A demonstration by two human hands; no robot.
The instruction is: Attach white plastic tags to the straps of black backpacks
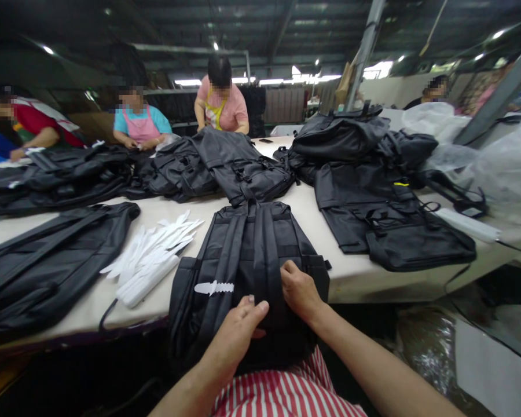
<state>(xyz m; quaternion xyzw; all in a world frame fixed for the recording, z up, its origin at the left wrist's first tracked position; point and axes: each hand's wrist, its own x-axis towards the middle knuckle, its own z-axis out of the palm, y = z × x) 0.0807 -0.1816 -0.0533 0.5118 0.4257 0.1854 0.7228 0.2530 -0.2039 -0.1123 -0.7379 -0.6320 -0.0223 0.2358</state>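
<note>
A black backpack point(247, 243) lies in front of me at the table's edge, its strap side facing up and its bottom towards my lap. My right hand point(301, 289) is closed in a fist at the edge of the right shoulder strap point(267, 260). Lower down, my left hand point(241, 327) rests over the bag with curled fingers and the thumb lying along the top. What it holds, if anything, is hidden. Across the left strap lies a white strip point(214, 288) with a wavy-edged end.
Left of the bag is a pile of white strips point(156, 249) by a white bar point(147, 281) with a cord. More black backpacks point(47, 255) lie left, behind and right point(373, 202). Another white corded bar point(471, 225) and clear plastic point(503, 168) are at right. Several people work across the table.
</note>
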